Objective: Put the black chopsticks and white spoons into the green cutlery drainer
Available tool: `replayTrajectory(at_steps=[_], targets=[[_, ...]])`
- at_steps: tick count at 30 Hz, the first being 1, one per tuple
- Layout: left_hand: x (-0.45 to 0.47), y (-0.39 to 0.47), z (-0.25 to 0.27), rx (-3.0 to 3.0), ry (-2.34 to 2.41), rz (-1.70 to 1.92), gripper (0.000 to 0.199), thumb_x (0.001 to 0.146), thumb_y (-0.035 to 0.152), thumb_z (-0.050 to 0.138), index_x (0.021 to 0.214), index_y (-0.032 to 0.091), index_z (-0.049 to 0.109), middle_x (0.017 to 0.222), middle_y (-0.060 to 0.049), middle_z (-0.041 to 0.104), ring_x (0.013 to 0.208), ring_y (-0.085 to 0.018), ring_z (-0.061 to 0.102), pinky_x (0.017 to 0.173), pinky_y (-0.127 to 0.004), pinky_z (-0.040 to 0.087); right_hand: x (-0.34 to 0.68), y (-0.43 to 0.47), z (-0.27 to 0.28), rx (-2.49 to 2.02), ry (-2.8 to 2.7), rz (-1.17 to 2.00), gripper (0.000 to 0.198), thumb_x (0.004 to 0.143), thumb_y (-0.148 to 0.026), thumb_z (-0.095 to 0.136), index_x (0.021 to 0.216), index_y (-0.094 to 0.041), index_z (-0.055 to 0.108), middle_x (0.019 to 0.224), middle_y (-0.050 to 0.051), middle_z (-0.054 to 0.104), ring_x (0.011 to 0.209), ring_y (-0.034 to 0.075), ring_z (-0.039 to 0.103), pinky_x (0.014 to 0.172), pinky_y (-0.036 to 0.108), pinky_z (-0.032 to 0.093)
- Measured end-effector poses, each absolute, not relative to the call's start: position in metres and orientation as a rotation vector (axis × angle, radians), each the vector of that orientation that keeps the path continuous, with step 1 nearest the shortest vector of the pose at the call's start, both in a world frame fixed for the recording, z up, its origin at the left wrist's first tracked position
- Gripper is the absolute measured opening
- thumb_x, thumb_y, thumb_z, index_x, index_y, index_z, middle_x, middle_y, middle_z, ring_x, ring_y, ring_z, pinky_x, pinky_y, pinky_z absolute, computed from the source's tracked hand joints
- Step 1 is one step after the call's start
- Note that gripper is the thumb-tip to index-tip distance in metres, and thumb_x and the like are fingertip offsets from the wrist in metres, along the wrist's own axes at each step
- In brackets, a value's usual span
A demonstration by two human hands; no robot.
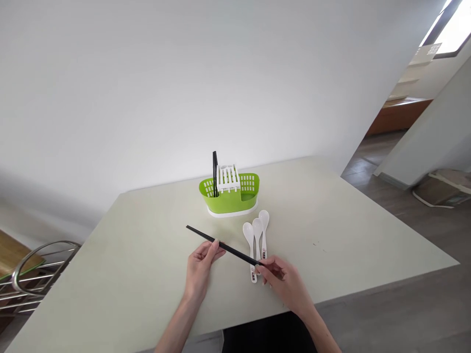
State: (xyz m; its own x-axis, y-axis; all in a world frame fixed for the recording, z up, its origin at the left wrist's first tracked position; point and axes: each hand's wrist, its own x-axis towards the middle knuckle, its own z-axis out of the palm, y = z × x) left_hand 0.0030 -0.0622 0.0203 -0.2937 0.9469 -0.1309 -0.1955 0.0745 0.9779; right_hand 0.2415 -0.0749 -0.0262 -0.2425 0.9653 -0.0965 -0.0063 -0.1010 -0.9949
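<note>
Black chopsticks [230, 249] are held level just above the pale table [349, 230], pointing up-left. My left hand [201, 267] pinches them near the middle. My right hand [283, 279] grips their near end. Three white spoons [256, 235] lie side by side on the table under and just behind the chopsticks, bowls pointing away. Behind them stands a green slotted cutlery basket [235, 195] with a white insert [228, 177]; black chopsticks [215, 171] stand upright in its left side.
A white wall rises right behind the table. A metal rack [33, 274] stands off the table's left edge. To the right the floor opens into another room, with a flat object [441, 189] lying by a wall.
</note>
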Motion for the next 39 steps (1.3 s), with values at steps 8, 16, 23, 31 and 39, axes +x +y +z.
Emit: replayTrajectory(at_steps=[8,16,23,31,39], targets=[[-0.055,-0.007,0.123,1.153,1.516,1.903,0.036,0.076,0.049,0.088,0.09,0.017,0.078,0.085,-0.004,0.079,0.081,-0.02,0.077,0.096,-0.04,0.064,0.24,-0.073,-0.038,-1.103,-1.25,1.396,0.045,0.094,-0.057,0.068,0.122,-0.022,0.064,0.095,0.007,0.074,0.071,0.018,0.066,0.065,0.031,0.053],[-0.076,0.076,0.185,1.65,1.795,1.668,0.034,0.078,0.048,0.084,0.09,0.016,0.077,0.089,-0.008,0.081,0.083,-0.025,0.08,0.085,-0.038,0.066,0.237,-0.074,-0.04,-1.1,-1.324,1.364,0.042,0.097,-0.054,0.064,0.125,-0.023,0.061,0.098,0.007,0.073,0.074,0.018,0.068,0.07,0.032,0.056],[-0.081,0.139,0.144,1.955,2.0,1.17,0.025,0.079,0.046,0.08,0.084,0.021,0.081,0.105,-0.006,0.082,0.101,-0.028,0.077,0.094,-0.04,0.062,0.237,-0.073,-0.041,-1.08,-1.33,1.355,0.042,0.099,-0.055,0.061,0.125,-0.022,0.061,0.097,0.008,0.073,0.071,0.018,0.068,0.065,0.03,0.055],[-0.084,0.166,0.118,2.046,2.01,0.97,0.031,0.08,0.055,0.076,0.082,0.025,0.081,0.118,-0.005,0.079,0.112,-0.03,0.073,0.098,-0.04,0.057,0.235,-0.074,-0.035,-1.079,-1.319,1.343,0.042,0.098,-0.056,0.062,0.123,-0.022,0.063,0.095,0.008,0.074,0.071,0.018,0.069,0.067,0.031,0.056],[-0.076,0.175,0.116,2.02,2.052,0.943,0.028,0.082,0.051,0.076,0.085,0.023,0.079,0.113,-0.008,0.08,0.109,-0.029,0.072,0.095,-0.039,0.054,0.235,-0.074,-0.036,-1.093,-1.33,1.336,0.042,0.1,-0.056,0.059,0.123,-0.021,0.062,0.095,0.008,0.074,0.072,0.019,0.069,0.068,0.031,0.056]])
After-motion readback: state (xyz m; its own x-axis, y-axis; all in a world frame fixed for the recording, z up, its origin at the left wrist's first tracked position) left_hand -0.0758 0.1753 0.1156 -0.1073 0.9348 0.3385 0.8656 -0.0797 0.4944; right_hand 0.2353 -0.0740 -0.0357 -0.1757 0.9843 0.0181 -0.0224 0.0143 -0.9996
